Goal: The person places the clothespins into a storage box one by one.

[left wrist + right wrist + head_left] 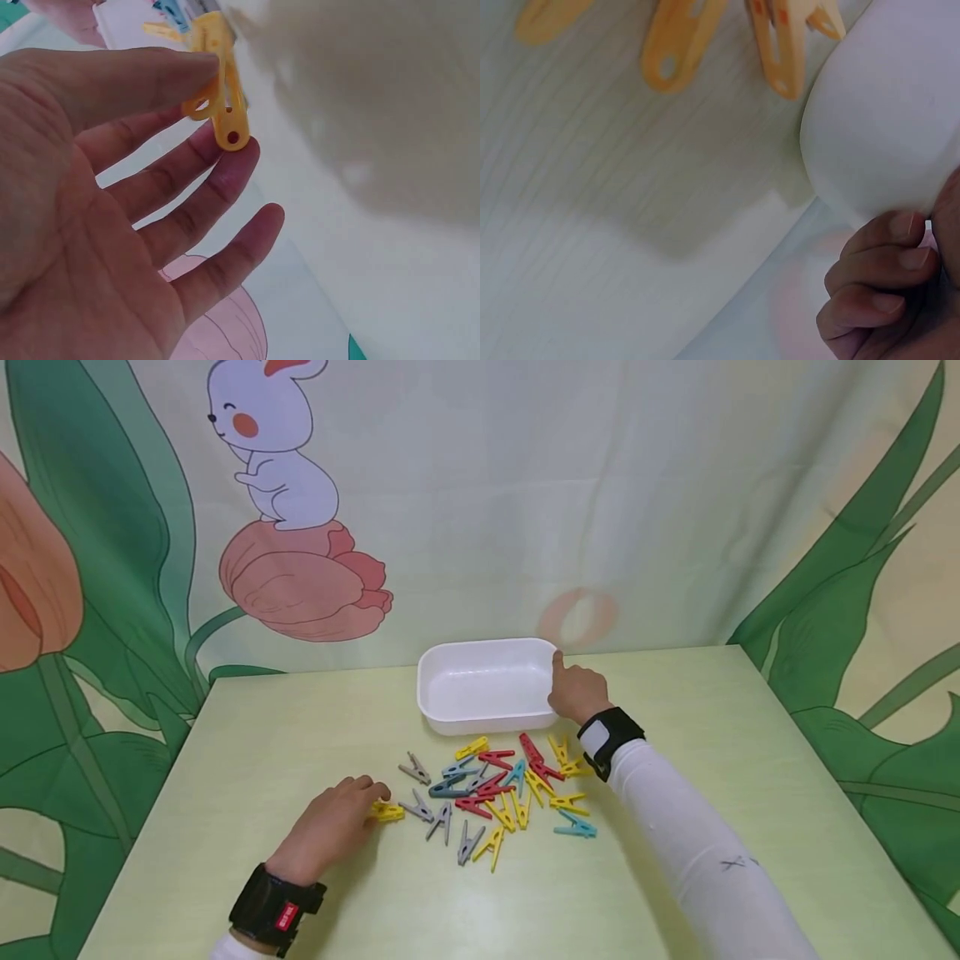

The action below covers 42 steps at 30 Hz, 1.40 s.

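My left hand point(337, 822) pinches a yellow clothespin point(231, 124) between thumb and fingers, low over the table at the left of the pile. In the left wrist view, the little finger stays apart from it. My right hand point(581, 691) holds the right end of a white plastic tub point(487, 725) by its rim; in the right wrist view the fingers curl against its outer wall. Nothing lies inside the tub. In front of it, grey, blue, red and yellow clothespins are spread, among them a red clothespin point(531, 748) and a grey clothespin point(469, 842).
The pale table point(247, 735) ends at the back against a hanging cloth point(480, 510) printed with a rabbit and plants. A light blue clothespin point(576, 826) lies at the right of the pile, near the right forearm.
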{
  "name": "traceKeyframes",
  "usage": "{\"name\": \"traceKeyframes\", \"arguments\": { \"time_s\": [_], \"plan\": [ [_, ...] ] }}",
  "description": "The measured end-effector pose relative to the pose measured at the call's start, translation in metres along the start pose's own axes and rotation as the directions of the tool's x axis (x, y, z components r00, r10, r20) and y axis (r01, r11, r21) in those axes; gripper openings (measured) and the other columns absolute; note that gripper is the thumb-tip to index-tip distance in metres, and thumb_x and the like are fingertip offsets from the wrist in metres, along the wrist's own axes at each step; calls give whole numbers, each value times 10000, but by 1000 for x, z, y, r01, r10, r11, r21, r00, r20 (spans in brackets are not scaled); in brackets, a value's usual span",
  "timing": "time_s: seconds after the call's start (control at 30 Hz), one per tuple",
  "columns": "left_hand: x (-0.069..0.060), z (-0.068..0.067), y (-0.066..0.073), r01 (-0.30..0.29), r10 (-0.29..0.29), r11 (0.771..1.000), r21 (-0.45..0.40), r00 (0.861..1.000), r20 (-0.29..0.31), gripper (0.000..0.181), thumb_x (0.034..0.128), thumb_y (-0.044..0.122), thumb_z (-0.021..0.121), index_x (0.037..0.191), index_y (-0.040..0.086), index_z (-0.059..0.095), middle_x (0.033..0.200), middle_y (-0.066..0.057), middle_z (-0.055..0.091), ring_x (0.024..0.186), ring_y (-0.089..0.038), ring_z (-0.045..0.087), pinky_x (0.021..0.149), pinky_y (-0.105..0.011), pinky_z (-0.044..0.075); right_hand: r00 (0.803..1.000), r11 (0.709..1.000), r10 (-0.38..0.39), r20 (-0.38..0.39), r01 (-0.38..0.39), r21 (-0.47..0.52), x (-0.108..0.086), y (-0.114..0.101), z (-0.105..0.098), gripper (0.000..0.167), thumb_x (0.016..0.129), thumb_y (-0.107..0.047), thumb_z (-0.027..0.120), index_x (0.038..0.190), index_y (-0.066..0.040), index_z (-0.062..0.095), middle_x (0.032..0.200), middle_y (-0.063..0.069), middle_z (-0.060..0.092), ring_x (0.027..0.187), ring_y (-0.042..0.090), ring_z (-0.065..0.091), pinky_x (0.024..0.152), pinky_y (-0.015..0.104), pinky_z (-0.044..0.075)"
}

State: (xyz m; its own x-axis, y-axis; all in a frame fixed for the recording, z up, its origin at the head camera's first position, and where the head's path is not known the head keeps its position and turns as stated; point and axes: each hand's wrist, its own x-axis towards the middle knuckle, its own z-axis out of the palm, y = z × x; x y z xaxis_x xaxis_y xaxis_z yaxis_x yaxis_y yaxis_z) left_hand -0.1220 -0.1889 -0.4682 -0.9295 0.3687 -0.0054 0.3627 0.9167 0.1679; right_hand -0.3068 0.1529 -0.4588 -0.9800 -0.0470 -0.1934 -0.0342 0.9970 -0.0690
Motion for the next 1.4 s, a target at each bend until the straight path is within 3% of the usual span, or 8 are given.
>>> {"name": "traceKeyframes", "arguments": {
  "time_s": [0.27, 0.6, 0.73, 1.0, 1.2, 1.4],
  "plan": [
    [9, -14, 2, -56, 56, 998, -2, 996, -68, 288, 812, 71, 768, 1086, 103, 686, 1016, -46, 665, 901, -223, 604, 738, -368, 525, 1000, 1000, -2, -5, 2, 17, 0, 2, 0, 760, 948, -237, 581, 1571, -61, 184, 693, 70, 540, 584, 205, 505, 519, 285, 341],
    [30, -49, 16, -45, 44, 999, 0, 997, -57, 266, 823, 96, 771, 1086, 88, 730, 1025, -70, 664, 911, -232, 602, 774, -380, 542, 1000, 1000, 1, -10, -1, 24, 2, 1, -1, 761, 949, -233, 585, 1572, -62, 182, 686, 69, 537, 587, 208, 511, 523, 283, 349],
    [43, -64, 21, -58, 57, 998, -12, 995, -78, 277, 835, 112, 765, 1108, 90, 721, 1049, -78, 661, 924, -231, 596, 779, -375, 552, 1000, 1000, -1, -6, 1, 25, 5, 1, 1, 764, 950, -239, 579, 1574, -67, 174, 679, 64, 533, 576, 202, 502, 520, 283, 347],
    [68, -91, 23, -95, 81, 994, -62, 978, -194, 255, 850, 92, 744, 1101, 63, 713, 1040, -87, 655, 957, -252, 603, 793, -395, 557, 1000, 999, 19, 12, -19, 48, 4, 0, -1, 753, 953, -239, 555, 1578, -81, 167, 690, 71, 555, 587, 211, 519, 529, 290, 350],
    [85, -101, 27, -89, 71, 993, -80, 976, -205, 262, 875, 112, 718, 1132, 62, 701, 1077, -87, 647, 966, -245, 595, 792, -393, 557, 1000, 998, 16, 2, -16, 55, 3, 0, 2, 764, 950, -246, 572, 1579, -89, 168, 730, 84, 592, 616, 225, 538, 539, 294, 359],
    [118, -106, 27, -92, 71, 992, -89, 973, -220, 264, 894, 126, 697, 1152, 70, 690, 1109, -90, 641, 993, -257, 601, 798, -409, 560, 1000, 998, 8, -10, -7, 63, 7, 1, -1, 770, 946, -248, 582, 1576, -79, 174, 761, 100, 620, 636, 236, 553, 544, 309, 378]
  ]
}}
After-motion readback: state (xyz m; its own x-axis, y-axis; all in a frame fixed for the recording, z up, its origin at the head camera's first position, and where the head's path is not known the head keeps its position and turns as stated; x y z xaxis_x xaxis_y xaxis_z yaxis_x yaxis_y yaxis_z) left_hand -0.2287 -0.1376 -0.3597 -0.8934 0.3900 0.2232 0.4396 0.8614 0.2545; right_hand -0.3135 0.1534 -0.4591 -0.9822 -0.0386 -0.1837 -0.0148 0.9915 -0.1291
